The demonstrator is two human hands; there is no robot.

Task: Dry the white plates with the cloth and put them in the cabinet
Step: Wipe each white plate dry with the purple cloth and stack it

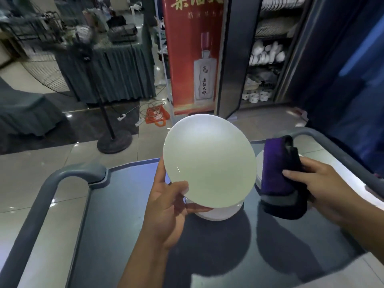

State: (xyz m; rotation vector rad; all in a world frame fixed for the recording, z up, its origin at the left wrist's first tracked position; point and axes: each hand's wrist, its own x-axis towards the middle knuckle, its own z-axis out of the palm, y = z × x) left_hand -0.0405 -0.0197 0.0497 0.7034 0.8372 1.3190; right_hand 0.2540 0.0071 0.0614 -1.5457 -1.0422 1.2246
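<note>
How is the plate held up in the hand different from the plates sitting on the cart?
The lifted plate is gripped at its rim by the left hand and tilted, its whole face showing; the stacked plates lie flat on the cart, mostly hidden beneath it. The lifted plate is single; the others form a pile. Both are white and round.

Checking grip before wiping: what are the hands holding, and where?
Left hand pinches the white plate at its lower-left rim; right hand grips the purple cloth at its right edge.
</note>
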